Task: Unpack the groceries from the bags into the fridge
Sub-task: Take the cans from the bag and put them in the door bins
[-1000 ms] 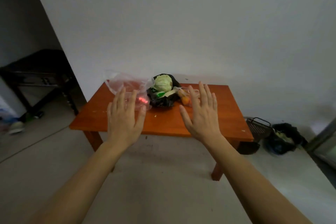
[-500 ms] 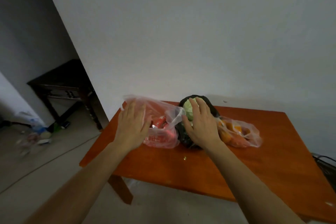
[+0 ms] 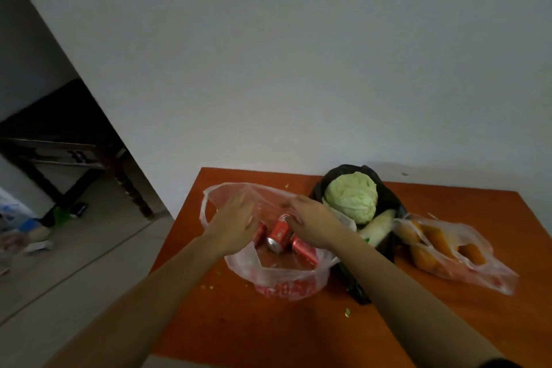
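Grip status: left grip hangs with fingers spread and loose in the mouth of the clear bag on the table; right grip curls over the red cans, contact not discernible. Cans lie sideways inside: rigid, smooth, likely dense; grasp each round the barrel. Beyond, the cabbage rests in the black bag.

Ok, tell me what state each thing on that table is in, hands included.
Clear bag of cans: mouth open, standing.
Red cans: on their sides inside it.
Black bag: open, cabbage on top.
Bag of orange produce: slumped on its side.
Left hand: fingers straight, at the can bag's mouth.
Right hand: over the cans, grip unclear.
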`<state>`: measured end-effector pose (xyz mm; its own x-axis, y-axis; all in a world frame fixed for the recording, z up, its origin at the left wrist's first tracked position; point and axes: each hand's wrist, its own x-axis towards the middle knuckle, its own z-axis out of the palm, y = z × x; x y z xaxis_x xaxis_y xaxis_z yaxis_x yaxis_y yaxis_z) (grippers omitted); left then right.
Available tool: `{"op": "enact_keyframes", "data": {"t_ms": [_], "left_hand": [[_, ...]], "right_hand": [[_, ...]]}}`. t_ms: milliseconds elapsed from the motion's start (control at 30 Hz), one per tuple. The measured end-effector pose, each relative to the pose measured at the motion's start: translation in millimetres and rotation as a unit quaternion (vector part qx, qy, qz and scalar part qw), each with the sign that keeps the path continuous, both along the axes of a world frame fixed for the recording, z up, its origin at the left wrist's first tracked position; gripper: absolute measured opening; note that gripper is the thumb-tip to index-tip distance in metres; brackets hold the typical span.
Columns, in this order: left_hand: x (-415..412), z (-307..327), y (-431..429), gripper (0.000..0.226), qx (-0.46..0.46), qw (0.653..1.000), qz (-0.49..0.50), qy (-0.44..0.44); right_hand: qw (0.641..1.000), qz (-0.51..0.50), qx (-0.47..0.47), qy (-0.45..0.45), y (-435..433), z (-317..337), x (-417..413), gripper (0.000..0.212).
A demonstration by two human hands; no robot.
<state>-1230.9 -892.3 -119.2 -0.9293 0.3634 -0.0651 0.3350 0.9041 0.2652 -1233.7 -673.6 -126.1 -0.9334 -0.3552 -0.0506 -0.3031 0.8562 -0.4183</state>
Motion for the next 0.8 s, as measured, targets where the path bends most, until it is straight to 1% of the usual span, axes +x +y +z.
{"op": "enact_keyframes", "data": {"t_ms": [67,167,267,333,367,467,533,567,600,667,733,767,800], "left_hand": [[-22.8,-16.3,-2.3,0.045,0.014,0.998,-0.034,-0.045],[-55.1,-47.5,-4.9,0.035,0.042,0.986,-0.080,-0.142],[-80.7,-79.8,-8.2,0.027,0.031,0.974,-0.073,-0.212],[-92.8,-99.8,-8.5,0.030,0.016,0.971,-0.065,-0.229],[-98.4,-112.5,-9.3,0.034,0.004,0.972,-0.060,-0.229],[-113.9,-141.6,-10.5,0.044,-0.042,0.975,-0.018,-0.219],[-120.4,-154.4,-9.4,0.039,-0.044,0.970,0.024,-0.238],[-123.3,-162.6,-9.2,0.041,-0.048,0.967,0.041,-0.249],[-126.0,-173.1,-10.0,0.048,-0.052,0.963,0.056,-0.260],[-130.3,-203.5,-14.2,0.064,-0.059,0.952,0.073,-0.291],[-133.2,-229.2,-18.6,0.066,-0.084,0.939,0.079,-0.323],[-134.7,-235.2,-18.9,0.063,-0.090,0.934,0.078,-0.336],[-135.6,-244.1,-19.6,0.058,-0.092,0.929,0.083,-0.349]], "right_hand": [[0.998,-0.024,0.038,-0.046,-10.9,-21.1,-18.8,0.037],[0.989,-0.034,0.077,-0.124,-26.0,-51.6,-37.8,0.040],[0.983,-0.036,0.117,-0.134,-37.4,-78.6,-49.6,0.047],[0.980,-0.021,0.148,-0.133,-44.0,-94.8,-51.2,0.052],[0.980,-0.006,0.161,-0.117,-45.8,-105.9,-52.2,0.052],[0.982,0.032,0.167,-0.084,-47.7,-141.7,-63.0,0.054],[0.970,0.092,0.199,-0.101,-49.0,-158.9,-69.5,0.056],[0.966,0.111,0.184,-0.145,-48.4,-164.2,-74.9,0.055],[0.970,0.119,0.144,-0.156,-49.8,-172.5,-80.6,0.051],[0.982,0.056,0.052,-0.173,-54.5,-168.8,-87.9,0.047],[0.980,-0.013,-0.039,-0.195,-56.2,-157.3,-90.8,0.045],[0.983,-0.004,-0.050,-0.176,-53.0,-153.0,-91.6,0.044],[0.985,0.020,-0.045,-0.167,-50.2,-151.8,-88.0,0.049]]}}
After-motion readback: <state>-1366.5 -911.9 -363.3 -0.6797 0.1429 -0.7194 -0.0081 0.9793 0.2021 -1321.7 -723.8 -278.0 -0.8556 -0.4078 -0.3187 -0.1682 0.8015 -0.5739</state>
